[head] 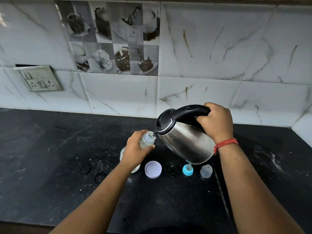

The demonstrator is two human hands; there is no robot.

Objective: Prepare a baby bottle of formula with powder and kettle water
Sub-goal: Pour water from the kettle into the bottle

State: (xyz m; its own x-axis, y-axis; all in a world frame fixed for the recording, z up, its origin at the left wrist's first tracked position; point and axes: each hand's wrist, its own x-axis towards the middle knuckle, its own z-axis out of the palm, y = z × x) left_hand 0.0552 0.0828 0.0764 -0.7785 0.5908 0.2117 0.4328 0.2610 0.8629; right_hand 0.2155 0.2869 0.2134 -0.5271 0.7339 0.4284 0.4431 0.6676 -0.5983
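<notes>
While the right hand [217, 122] clenched one steel kettle [184, 141] by its handle, spout at the bottle's mouth, the left hand [135, 152] clasped one bottle [147, 139] (no legible writing); below that grip lay one lid [153, 169] on the surface [50, 166].

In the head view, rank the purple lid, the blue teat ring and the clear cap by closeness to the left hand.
From the left hand:
1. Purple lid, on the counter just right of the wrist.
2. Blue teat ring, farther right, below the kettle.
3. Clear cap, farthest right.
</notes>
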